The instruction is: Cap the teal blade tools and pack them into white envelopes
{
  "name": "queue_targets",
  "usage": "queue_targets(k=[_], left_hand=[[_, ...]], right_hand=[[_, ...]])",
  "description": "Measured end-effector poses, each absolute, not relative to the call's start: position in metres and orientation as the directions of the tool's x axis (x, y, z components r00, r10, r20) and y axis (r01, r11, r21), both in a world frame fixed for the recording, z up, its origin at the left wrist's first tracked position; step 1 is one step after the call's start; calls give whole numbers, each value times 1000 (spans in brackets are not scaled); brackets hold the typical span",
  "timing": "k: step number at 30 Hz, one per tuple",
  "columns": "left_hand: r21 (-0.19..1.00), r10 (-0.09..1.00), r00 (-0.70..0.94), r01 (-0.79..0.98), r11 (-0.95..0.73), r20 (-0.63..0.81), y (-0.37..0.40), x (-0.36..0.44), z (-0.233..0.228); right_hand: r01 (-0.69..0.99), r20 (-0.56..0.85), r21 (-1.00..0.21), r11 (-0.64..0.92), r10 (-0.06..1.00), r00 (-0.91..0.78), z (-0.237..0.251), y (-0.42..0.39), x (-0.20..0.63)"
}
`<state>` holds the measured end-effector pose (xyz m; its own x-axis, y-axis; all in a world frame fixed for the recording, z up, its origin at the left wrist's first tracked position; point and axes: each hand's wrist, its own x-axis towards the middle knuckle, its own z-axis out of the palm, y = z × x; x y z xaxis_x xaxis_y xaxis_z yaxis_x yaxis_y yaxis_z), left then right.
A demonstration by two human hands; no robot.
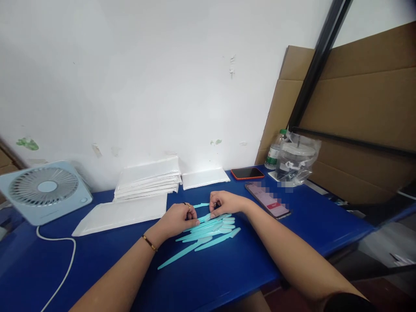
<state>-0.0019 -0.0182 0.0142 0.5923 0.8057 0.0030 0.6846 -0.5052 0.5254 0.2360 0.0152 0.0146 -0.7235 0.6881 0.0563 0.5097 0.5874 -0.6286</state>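
Worktop (227, 277) runs against the wall; sticks (208, 232) lie in a loose pile at its centre, with left hand (177, 219) on the pile's left end and right hand (225, 203) on its far right edge. Left of the hands a flat packet (123, 214) lies, behind it a stack of packets (147, 178) and one more packet (204, 177) by the wall; fan (45, 190) stands at far left, its cable (61, 264) trailing toward the near edge. Right of the hands lie two phones (268, 200) (247, 173), one behind the other; behind them a bottle (274, 151) and bagged cup (295, 162), cardboard sheets (364, 108) leaning behind those.
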Motion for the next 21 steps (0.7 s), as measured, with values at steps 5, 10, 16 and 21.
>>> queue_targets(k=[5,10,16,21], left_hand=[[529,885,465,753,-391,-8,-10,-6,10],[459,904,416,786,-413,102,-7,-10,11],[366,841,526,764,-532,125,-17,-2,20],[385,876,480,800,-460,49,-16,-1,16]], right_hand=[[531,73,-670,520,757,-650,15,23,249],[636,100,-623,456,852,-513,16,28,260],[571,104,-589,572,754,-649,16,13,238],[592,53,-569,571,744,-666,14,12,232]])
